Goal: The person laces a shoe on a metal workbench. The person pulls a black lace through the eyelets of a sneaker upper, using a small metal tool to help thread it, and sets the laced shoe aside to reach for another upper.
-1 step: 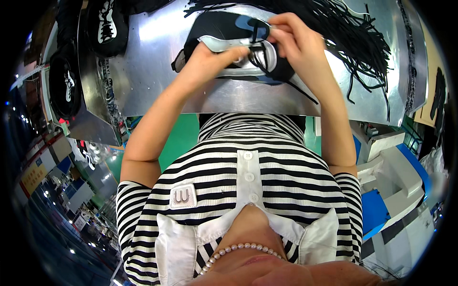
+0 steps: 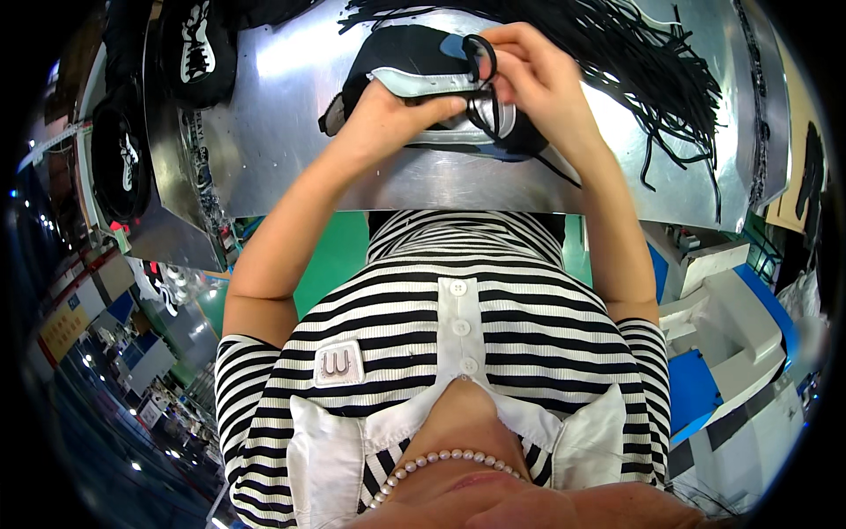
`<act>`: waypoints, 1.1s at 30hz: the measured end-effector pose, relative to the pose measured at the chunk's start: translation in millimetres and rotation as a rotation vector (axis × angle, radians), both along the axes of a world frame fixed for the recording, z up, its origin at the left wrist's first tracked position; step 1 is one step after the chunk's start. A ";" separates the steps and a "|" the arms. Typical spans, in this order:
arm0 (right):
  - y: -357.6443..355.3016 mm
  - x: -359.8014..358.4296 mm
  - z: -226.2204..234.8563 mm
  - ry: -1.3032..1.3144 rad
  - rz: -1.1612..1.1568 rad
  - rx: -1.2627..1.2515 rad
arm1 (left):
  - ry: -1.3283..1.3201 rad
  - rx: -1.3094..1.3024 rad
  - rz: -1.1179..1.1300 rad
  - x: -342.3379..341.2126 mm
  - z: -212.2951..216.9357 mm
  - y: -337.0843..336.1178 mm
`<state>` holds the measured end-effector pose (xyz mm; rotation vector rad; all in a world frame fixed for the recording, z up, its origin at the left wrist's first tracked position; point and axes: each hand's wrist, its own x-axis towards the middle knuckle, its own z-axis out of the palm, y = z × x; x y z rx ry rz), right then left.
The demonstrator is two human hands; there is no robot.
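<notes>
On the metal table lies a black shoe upper (image 2: 401,51) with a pale lining and blue patches, its toe toward the right. My left hand (image 2: 388,119) reaches into its opening, the thumb resting along the pale edge, so it grips the upper from inside; some fingers are hidden. At the lace holes, my right hand (image 2: 529,75) pinches a black shoelace (image 2: 483,55), which stands up in a loop beside the fingertips. The lace also crosses the pale tongue area, and one end trails out past the toe.
A large bundle of loose black laces (image 2: 652,88) spreads over the table's (image 2: 291,115) right side. Black shoes with white lacing areas (image 2: 197,53) stand at the left. A grey and blue machine or bin (image 2: 723,335) is at the lower right.
My right hand has shifted slightly left, and the lace now rises in a loop by its fingers. My left hand stays on the shoe upper, its thumb almost unmoved.
</notes>
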<state>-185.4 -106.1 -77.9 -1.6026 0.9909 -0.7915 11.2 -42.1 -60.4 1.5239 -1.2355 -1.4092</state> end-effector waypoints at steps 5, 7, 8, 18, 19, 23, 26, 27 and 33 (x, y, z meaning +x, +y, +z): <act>8.8 23.0 -20.9 0.025 -0.058 -0.039 | -0.174 -0.188 0.011 -0.4 -15.8 -8.4; 8.7 24.0 -30.7 0.158 -0.133 -0.192 | -0.100 0.075 -0.033 1.8 -6.2 -10.8; 9.0 24.6 -33.9 0.225 -0.169 -0.268 | -0.045 0.228 0.006 1.0 3.7 -8.0; 5.9 34.9 -47.0 0.263 -0.359 -0.213 | 1.376 -0.144 0.214 84.3 105.4 14.7; 5.4 34.6 -46.1 0.203 -0.366 -0.190 | 1.405 -0.349 0.196 87.0 112.8 14.4; 2.0 30.7 -39.5 -0.100 -0.356 -0.059 | 0.099 -0.278 0.062 45.1 69.8 32.6; 3.7 21.2 -20.0 -0.447 -0.313 0.186 | -0.923 -0.755 -0.250 0.7 42.3 26.2; 7.3 18.9 -15.9 -0.507 -0.315 0.206 | -0.927 -0.722 -0.228 -5.8 33.0 27.6; 49.3 -5.7 9.9 -0.111 -0.109 0.081 | -0.791 -0.665 -0.155 -0.1 2.7 19.4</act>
